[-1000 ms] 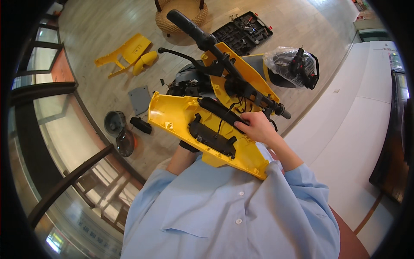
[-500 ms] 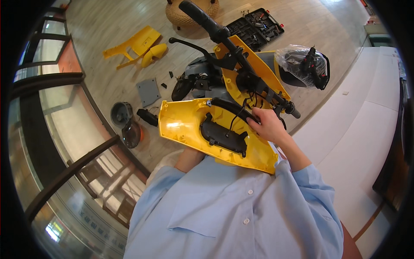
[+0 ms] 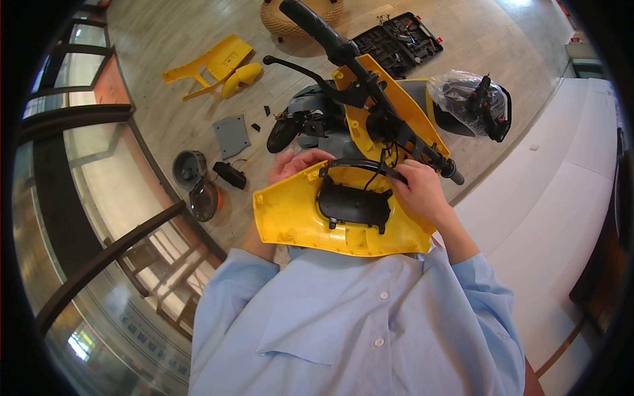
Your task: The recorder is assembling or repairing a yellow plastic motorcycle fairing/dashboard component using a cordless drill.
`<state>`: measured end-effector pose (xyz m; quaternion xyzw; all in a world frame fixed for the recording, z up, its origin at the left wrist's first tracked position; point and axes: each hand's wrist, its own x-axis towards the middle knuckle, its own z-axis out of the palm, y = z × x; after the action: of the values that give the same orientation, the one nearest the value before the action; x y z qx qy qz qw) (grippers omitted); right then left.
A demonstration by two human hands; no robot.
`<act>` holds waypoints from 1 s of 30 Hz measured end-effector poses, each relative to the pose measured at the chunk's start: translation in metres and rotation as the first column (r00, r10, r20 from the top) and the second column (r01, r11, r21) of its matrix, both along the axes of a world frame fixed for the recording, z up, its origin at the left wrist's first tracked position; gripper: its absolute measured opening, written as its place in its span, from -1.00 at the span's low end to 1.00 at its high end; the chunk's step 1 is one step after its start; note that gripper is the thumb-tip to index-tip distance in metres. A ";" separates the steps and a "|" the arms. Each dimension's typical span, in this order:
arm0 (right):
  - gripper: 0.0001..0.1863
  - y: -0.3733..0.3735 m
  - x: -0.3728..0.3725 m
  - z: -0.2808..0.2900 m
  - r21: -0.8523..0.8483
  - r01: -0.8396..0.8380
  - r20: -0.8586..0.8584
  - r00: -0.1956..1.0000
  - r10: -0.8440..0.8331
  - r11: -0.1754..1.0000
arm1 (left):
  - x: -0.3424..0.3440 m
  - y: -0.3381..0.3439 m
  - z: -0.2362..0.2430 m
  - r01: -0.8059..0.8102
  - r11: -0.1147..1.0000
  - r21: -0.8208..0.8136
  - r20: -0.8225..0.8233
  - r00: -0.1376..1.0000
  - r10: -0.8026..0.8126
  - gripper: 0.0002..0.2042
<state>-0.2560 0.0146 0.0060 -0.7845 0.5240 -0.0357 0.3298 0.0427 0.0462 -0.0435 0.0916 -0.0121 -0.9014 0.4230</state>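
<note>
One end of a curved black strip is in the right hand's pinch; the left hand, apart, touches the yellow panel nearside of the handlebar, grip unclear. Handling the strip seems the step; moving it calls for a steady panel.

The yellow panel hides most of the person's left wrist; part of the left hand is also lost behind its upper left edge. At the panel's upper right, the right hand covers the end of the black strip. The wires just beyond the panel are too dark to trace. Far beyond the panel, the woven stool is cut off, and the tools in the black case are too small to tell.
</note>
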 end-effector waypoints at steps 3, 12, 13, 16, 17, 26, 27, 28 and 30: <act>-0.82 0.002 0.000 0.003 -0.053 0.007 -0.082 0.997 -0.012 0.999 | 0.026 -0.018 0.031 0.229 0.970 -0.081 0.347 0.919 -0.188 -0.27; -0.81 0.014 -0.002 0.002 -0.080 0.079 -0.002 0.997 -0.079 0.994 | 0.016 -0.049 0.070 0.832 0.494 -0.253 0.965 0.178 0.195 -0.47; -0.81 0.016 -0.002 0.004 -0.077 0.080 -0.004 0.997 -0.081 0.994 | 0.007 -0.039 0.068 0.816 0.542 -0.202 0.956 0.043 0.291 -0.49; -0.79 0.020 -0.002 0.004 -0.055 0.130 -0.015 0.991 -0.131 0.990 | -0.006 -0.022 0.070 0.763 0.633 -0.127 0.928 -0.134 0.348 -0.56; -0.79 0.021 -0.004 0.004 -0.053 0.143 -0.004 0.990 -0.143 0.988 | -0.007 -0.015 0.066 0.727 0.658 -0.197 0.903 -0.127 0.411 -0.56; -0.75 0.028 -0.004 -0.002 0.011 0.183 0.044 0.982 -0.184 0.983 | -0.016 0.008 0.065 0.643 0.727 -0.242 0.861 -0.203 0.466 -0.62; -0.75 0.029 -0.004 -0.004 0.002 0.176 0.055 0.983 -0.176 0.984 | -0.017 0.009 0.064 0.641 0.735 -0.221 0.863 -0.222 0.454 -0.64; -0.75 0.031 -0.004 -0.005 0.012 0.179 0.051 0.982 -0.180 0.984 | -0.017 0.009 0.063 0.640 0.742 -0.202 0.864 -0.240 0.442 -0.66; -0.74 0.034 -0.004 -0.008 0.029 0.200 0.043 0.979 -0.201 0.979 | -0.019 0.011 0.061 0.626 0.756 -0.193 0.870 -0.246 0.426 -0.67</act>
<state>-0.2597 0.0483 -0.0015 -0.7226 0.5930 -0.0803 0.3460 0.0232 0.0574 0.0179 0.6101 -0.6490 -0.4285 0.1514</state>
